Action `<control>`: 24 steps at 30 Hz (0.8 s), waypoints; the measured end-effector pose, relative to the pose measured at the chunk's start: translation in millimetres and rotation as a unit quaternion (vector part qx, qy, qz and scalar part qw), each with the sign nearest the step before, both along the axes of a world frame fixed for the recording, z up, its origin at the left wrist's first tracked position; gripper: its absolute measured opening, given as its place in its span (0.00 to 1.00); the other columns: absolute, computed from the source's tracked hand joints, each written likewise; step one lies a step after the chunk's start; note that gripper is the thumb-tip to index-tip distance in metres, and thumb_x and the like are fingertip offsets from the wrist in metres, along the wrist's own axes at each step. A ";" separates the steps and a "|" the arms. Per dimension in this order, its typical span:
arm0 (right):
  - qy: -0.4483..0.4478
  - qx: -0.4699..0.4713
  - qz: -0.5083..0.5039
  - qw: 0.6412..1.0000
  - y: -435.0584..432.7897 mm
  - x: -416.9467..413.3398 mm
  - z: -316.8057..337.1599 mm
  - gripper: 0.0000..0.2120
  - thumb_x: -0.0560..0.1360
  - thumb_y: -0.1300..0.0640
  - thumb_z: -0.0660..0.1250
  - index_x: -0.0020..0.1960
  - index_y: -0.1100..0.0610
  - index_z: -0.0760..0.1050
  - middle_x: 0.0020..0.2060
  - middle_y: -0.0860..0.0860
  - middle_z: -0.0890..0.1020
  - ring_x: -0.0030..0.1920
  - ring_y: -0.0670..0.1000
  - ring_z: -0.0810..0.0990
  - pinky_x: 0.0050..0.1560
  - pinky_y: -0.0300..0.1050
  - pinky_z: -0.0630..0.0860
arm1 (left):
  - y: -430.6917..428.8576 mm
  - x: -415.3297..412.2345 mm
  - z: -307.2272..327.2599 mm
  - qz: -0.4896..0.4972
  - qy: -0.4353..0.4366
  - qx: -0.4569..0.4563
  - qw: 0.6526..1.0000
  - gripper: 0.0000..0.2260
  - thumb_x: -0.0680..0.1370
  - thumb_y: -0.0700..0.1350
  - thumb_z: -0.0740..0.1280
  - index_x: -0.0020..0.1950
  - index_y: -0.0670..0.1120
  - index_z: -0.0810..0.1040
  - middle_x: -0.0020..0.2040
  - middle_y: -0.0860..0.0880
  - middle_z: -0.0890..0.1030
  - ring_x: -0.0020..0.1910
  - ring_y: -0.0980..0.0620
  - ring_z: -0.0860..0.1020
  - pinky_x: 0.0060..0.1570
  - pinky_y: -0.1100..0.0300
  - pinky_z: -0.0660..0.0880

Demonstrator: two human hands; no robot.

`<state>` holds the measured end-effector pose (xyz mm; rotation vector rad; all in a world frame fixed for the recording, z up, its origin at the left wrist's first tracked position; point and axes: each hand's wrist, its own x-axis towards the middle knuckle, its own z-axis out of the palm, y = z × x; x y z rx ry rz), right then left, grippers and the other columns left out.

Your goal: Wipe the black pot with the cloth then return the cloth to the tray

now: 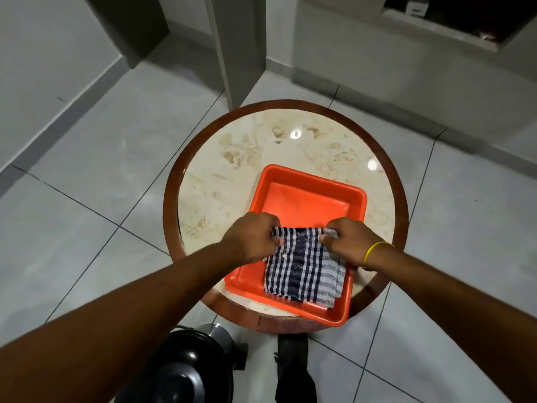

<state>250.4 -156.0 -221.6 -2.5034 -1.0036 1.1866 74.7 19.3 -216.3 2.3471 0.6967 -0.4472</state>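
Observation:
A blue-and-white checked cloth (302,271) hangs down into the near half of an orange tray (308,199) on a round table. My left hand (252,239) pinches the cloth's top left corner. My right hand (348,242), with a yellow band at the wrist, pinches its top right corner. The cloth's lower edge rests on the tray floor. The black pot (180,370), shiny and with a lid, stands low at the bottom of the view, below the table's near edge.
The round table (261,146) has a marble top and a brown wooden rim. Grey tiled floor surrounds it. A pillar (235,50) and walls stand behind. My dark trouser leg (293,373) shows beside the pot.

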 end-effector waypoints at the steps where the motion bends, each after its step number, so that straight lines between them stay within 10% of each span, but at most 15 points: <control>1: -0.054 -0.010 0.022 0.998 0.4 -2.9 -0.6 0.10 0.83 0.54 0.69 0.61 0.58 0.82 0.48 0.55 0.85 0.46 0.57 0.84 0.41 0.44 0.75 | -0.6 1.2 -7.0 -0.001 -0.013 0.030 0.999 0.11 0.81 0.49 0.70 0.60 0.46 0.81 0.47 0.44 0.86 0.46 0.42 0.84 0.47 0.50 0.82; 6: -0.290 0.047 0.157 0.943 -15.3 -44.6 -0.5 0.29 0.73 0.52 0.72 0.72 0.59 0.76 0.68 0.58 0.80 0.67 0.63 0.79 0.61 0.59 0.82 | -20.8 -1.8 -19.9 -0.103 -0.108 0.190 0.970 0.30 0.77 0.36 0.69 0.78 0.41 0.67 0.74 0.38 0.75 0.65 0.37 0.80 0.61 0.45 0.80; 10: -0.274 0.085 0.159 0.945 -31.5 -81.5 -27.5 0.38 0.79 0.51 0.66 0.86 0.62 0.62 0.86 0.60 0.64 0.86 0.64 0.63 0.85 0.64 0.61 | -48.6 -5.6 -28.9 -0.159 -0.078 0.181 0.967 0.34 0.83 0.40 0.62 0.86 0.42 0.50 0.87 0.40 0.50 0.86 0.40 0.50 0.84 0.43 0.53; 17: -0.215 0.004 0.134 0.967 -21.1 -106.0 -56.1 0.37 0.89 0.46 0.48 0.87 0.59 0.32 0.86 0.57 0.32 0.85 0.57 0.29 0.80 0.54 0.26 | -70.3 -13.1 -55.0 -0.175 0.022 0.167 0.970 0.32 0.88 0.54 0.48 0.85 0.44 0.36 0.86 0.44 0.34 0.85 0.46 0.35 0.82 0.48 0.36; 24: -0.161 0.001 0.083 0.983 -6.3 -107.7 -31.1 0.39 0.85 0.42 0.43 0.87 0.57 0.31 0.84 0.55 0.28 0.88 0.55 0.32 0.82 0.51 0.27 | -69.1 -12.8 -25.8 -0.127 -0.010 0.169 0.977 0.31 0.85 0.51 0.50 0.86 0.42 0.44 0.86 0.43 0.40 0.86 0.44 0.42 0.84 0.44 0.45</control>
